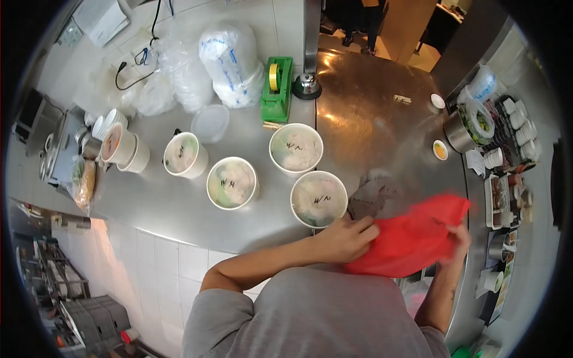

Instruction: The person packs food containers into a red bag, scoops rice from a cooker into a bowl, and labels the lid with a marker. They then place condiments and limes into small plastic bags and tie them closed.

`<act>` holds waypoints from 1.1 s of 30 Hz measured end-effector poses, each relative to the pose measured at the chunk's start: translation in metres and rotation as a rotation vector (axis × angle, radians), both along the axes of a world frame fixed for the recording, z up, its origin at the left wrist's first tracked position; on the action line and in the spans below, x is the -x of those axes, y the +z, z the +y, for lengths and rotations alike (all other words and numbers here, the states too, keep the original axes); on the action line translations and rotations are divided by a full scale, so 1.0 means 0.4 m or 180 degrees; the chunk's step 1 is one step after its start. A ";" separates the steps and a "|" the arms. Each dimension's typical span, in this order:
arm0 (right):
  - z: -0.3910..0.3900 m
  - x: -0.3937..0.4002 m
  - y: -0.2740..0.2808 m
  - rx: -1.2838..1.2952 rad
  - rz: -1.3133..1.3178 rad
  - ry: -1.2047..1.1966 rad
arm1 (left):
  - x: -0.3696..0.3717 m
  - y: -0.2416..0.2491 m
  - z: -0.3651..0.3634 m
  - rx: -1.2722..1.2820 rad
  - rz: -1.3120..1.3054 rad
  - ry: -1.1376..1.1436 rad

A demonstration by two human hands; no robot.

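Note:
A red bag (pixel 412 235) is stretched between my two hands in front of my body, its right part smeared by motion. My left hand (pixel 349 238) pinches the bag's left edge, close beside a lidded tub marked in black pen (pixel 319 199). At the bag's right end, my right hand (pixel 456 241) grips the material, slightly blurred. Three more lidded tubs stand to the left: one farther back (pixel 296 148), one in the middle (pixel 233 183) and one beyond it (pixel 185 155). The bag hides part of the counter under it.
A green tape dispenser (pixel 277 89) and a call bell (pixel 307 86) stand at the back of the steel counter (pixel 155 209). Wrapped plastic packs (pixel 230 65) lean against the wall. Stacked tubs (pixel 134 153) sit far left. A metal pot (pixel 461 134) and small cups (pixel 440 150) are right.

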State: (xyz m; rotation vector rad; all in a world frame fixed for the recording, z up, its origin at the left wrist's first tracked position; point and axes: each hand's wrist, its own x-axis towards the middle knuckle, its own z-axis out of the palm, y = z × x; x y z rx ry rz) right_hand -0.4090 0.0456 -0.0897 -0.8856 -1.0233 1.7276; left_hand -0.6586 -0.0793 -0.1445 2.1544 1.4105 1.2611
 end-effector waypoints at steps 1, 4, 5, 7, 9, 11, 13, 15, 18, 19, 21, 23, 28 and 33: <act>-0.003 -0.020 -0.021 -0.0301 -0.0309 0.0145 | 0.004 0.001 -0.007 0.0205 0.0038 -0.0083; 0.037 -0.041 -0.008 -0.0486 -0.0882 0.0316 | 0.107 0.034 -0.028 -0.0311 -0.0062 0.1136; 0.057 -0.011 0.024 -0.0322 -0.0800 0.0389 | 0.152 0.031 -0.047 -0.0121 -0.0072 0.1647; 0.078 0.068 0.095 -0.0030 -0.0742 0.0516 | 0.218 0.000 -0.078 0.1132 0.0507 0.2924; 0.118 0.132 0.106 0.0049 -0.0191 0.1488 | 0.225 -0.014 -0.083 0.2700 -0.1200 0.2248; 0.140 0.166 0.095 0.0376 -0.0132 0.1891 | 0.225 -0.034 -0.090 0.3350 -0.2348 0.1777; 0.148 0.190 0.065 0.0960 -0.0600 0.1677 | 0.202 -0.050 -0.097 0.3266 -0.2860 0.1670; 0.132 0.228 0.080 0.1235 -0.0349 0.1938 | 0.187 -0.024 -0.093 0.3183 -0.3143 0.1877; 0.064 0.304 0.131 0.1482 -0.0179 0.2013 | 0.169 0.016 -0.075 0.2821 -0.2749 0.1921; 0.056 0.314 0.141 0.1534 -0.0162 0.1953 | 0.174 -0.013 -0.069 0.2530 -0.2460 0.1738; 0.087 0.316 0.109 0.1213 0.0345 0.2357 | 0.186 -0.091 -0.058 0.2201 -0.1947 0.1535; 0.129 0.300 0.073 0.1154 0.0968 0.2757 | 0.186 -0.192 -0.081 0.1494 -0.2903 0.1381; 0.115 0.309 0.149 0.1253 0.0310 0.2001 | 0.235 0.109 -0.120 0.1640 -0.3542 0.2370; 0.179 0.425 0.026 0.0999 -0.0228 0.2546 | 0.276 0.397 -0.004 0.0299 -0.3301 0.1672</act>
